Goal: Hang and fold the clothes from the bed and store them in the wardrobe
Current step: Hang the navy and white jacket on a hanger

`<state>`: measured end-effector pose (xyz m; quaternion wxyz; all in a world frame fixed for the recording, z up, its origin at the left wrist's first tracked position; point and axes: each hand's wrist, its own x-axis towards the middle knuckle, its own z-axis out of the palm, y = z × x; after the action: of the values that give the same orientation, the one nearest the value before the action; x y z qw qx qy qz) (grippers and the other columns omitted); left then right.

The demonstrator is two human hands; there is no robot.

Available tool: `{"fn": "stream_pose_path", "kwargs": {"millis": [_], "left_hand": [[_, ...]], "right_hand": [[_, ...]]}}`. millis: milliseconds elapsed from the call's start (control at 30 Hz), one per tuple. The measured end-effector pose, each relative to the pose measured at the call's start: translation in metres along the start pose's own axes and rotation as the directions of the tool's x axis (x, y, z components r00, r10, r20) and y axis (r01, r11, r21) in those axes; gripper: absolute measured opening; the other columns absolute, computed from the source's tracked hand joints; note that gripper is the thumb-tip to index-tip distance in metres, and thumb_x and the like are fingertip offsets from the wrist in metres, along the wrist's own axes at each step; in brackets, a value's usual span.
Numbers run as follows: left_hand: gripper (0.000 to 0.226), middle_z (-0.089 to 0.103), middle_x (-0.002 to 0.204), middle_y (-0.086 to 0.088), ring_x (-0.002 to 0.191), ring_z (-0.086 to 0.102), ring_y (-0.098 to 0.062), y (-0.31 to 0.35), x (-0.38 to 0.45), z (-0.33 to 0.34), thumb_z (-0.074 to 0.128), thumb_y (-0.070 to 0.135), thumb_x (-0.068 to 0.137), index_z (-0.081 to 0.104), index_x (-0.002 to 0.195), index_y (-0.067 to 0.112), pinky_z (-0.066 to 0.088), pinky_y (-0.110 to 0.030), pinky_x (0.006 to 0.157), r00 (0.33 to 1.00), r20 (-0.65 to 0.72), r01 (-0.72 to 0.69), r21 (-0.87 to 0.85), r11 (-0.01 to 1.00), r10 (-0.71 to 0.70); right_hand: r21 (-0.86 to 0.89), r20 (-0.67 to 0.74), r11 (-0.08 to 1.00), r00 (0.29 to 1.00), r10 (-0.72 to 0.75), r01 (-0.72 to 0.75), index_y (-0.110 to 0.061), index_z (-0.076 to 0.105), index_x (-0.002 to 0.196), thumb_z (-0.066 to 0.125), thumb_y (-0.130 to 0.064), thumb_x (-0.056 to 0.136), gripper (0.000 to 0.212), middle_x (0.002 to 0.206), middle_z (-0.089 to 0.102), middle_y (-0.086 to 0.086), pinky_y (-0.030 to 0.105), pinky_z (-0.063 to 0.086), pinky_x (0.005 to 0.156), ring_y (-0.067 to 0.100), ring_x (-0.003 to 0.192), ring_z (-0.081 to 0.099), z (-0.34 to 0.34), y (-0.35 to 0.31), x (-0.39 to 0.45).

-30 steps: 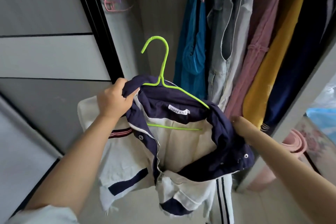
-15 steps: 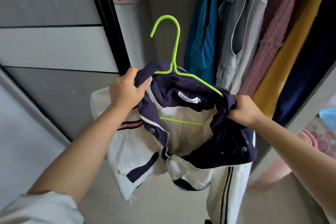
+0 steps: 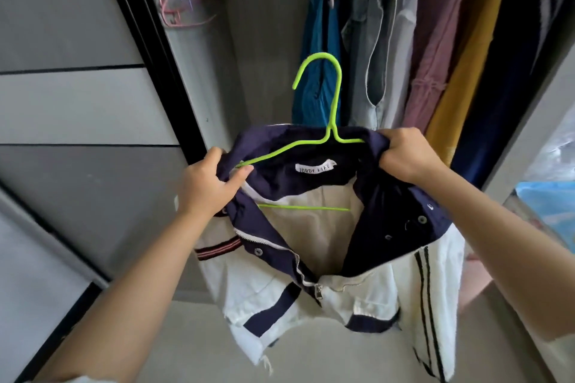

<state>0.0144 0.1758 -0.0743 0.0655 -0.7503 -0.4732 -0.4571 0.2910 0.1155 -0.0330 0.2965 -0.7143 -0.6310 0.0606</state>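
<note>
A white jacket with a navy collar (image 3: 314,258) hangs on a lime-green hanger (image 3: 333,102) in front of the open wardrobe. My left hand (image 3: 205,186) grips the left side of the navy collar, thumb over the hanger's arm. On the right side of the collar, my right hand (image 3: 404,155) holds the bunched fabric over the hanger's other arm. The hanger's hook points up, free of any rail. A white label shows inside the collar.
Several garments hang in the wardrobe behind: a teal one (image 3: 320,40), a grey one (image 3: 376,40), a mauve one (image 3: 435,40), a mustard one (image 3: 469,56) and dark ones at the right. Pink hangers (image 3: 177,6) hang at the upper left beside the black door frame (image 3: 161,50).
My right hand has moved up from the lower collar to the top right, pulling the fabric over the hanger's arm. The jacket now sits more squarely on the hanger.
</note>
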Motion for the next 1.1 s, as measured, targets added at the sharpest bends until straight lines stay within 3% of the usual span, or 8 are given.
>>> {"fn": "stream_pose_path", "kwargs": {"millis": [200,400,500,567,633,767,1000,1100], "left_hand": [[0.079,0.061,0.067,-0.019,0.068,0.059,-0.039,0.006,0.016,0.016,0.030,0.072,0.063,0.057,0.079,0.000,0.036,-0.035,0.056,0.989,0.099,0.103,0.106,0.989,-0.113],[0.077,0.061,0.077,-0.013,0.084,0.059,-0.033,0.010,0.048,0.011,0.023,0.074,0.059,0.055,0.078,0.006,0.036,-0.034,0.065,0.967,0.251,-0.086,0.142,0.986,0.048],[0.077,0.061,0.114,-0.012,0.106,0.055,-0.030,0.033,0.067,0.009,0.039,0.066,0.071,0.054,0.118,0.007,0.039,-0.034,0.084,0.917,0.348,-0.235,0.073,0.969,0.196],[0.054,0.060,0.109,-0.005,0.099,0.057,-0.017,0.044,0.078,0.012,0.056,0.047,0.085,0.048,0.125,0.010,0.038,-0.029,0.082,0.880,0.450,-0.105,-0.121,0.987,0.149],[0.035,0.059,0.084,0.000,0.073,0.053,-0.003,0.052,0.086,0.016,0.066,0.037,0.082,0.057,0.102,0.010,0.037,-0.025,0.071,0.835,0.543,0.084,-0.289,0.954,0.091],[0.014,0.069,0.071,0.008,0.068,0.062,-0.002,0.059,0.094,0.026,0.058,0.028,0.075,0.063,0.084,0.018,0.048,-0.021,0.073,0.814,0.580,0.458,-0.606,0.650,-0.032],[0.025,0.067,0.066,0.004,0.072,0.065,-0.009,0.086,0.105,0.029,0.050,0.023,0.094,0.059,0.074,0.013,0.048,-0.026,0.080,0.734,0.606,0.660,-0.534,0.528,-0.306],[0.028,0.063,0.049,0.008,0.047,0.060,-0.003,0.103,0.107,0.027,0.053,0.023,0.093,0.056,0.068,0.013,0.048,-0.015,0.055,0.754,0.591,0.645,-0.586,0.491,-0.285]], "right_hand": [[0.107,-0.056,0.994,0.998,0.041,-0.035,-0.019,0.045,0.054,0.048,0.006,0.079,0.036,0.055,0.043,0.007,0.030,0.030,0.058,0.027,0.067,0.047,-0.015,0.014,-0.006],[0.240,-0.249,0.970,0.968,0.026,0.036,-0.019,0.045,0.054,0.049,0.010,0.076,0.037,0.050,0.041,0.000,0.030,0.025,0.050,0.015,0.053,0.037,-0.038,0.025,-0.012],[0.244,-0.286,0.969,0.958,0.032,0.041,-0.020,0.045,0.053,0.049,0.009,0.077,0.038,0.051,0.042,0.001,0.033,0.027,0.050,0.018,0.059,0.039,-0.046,0.027,-0.003],[0.244,-0.300,0.969,0.953,0.033,0.043,-0.015,0.047,0.057,0.049,0.009,0.076,0.030,0.052,0.042,0.002,0.033,0.027,0.050,0.018,0.061,0.039,-0.050,0.028,0.002],[0.247,-0.306,0.968,0.952,0.027,0.052,-0.015,0.046,0.056,0.049,0.009,0.075,0.031,0.050,0.041,0.000,0.033,0.026,0.050,0.017,0.059,0.038,-0.054,0.036,0.006],[0.204,-0.265,0.976,0.964,-0.022,0.078,-0.016,0.043,0.053,0.051,0.004,0.073,0.030,0.048,0.039,-0.002,0.034,0.028,0.051,0.018,0.056,0.037,-0.055,0.056,0.015],[-0.041,-0.108,0.999,0.994,-0.028,0.023,-0.009,0.055,0.068,0.053,-0.001,0.078,0.013,0.062,0.055,0.009,0.032,0.030,0.058,0.035,0.070,0.054,-0.038,0.072,0.026],[-0.244,-0.050,0.970,0.999,-0.019,0.006,-0.005,0.059,0.099,0.053,-0.009,0.080,0.021,0.092,0.064,0.022,0.031,0.031,0.062,0.039,0.090,0.058,-0.027,0.070,0.022]]}}
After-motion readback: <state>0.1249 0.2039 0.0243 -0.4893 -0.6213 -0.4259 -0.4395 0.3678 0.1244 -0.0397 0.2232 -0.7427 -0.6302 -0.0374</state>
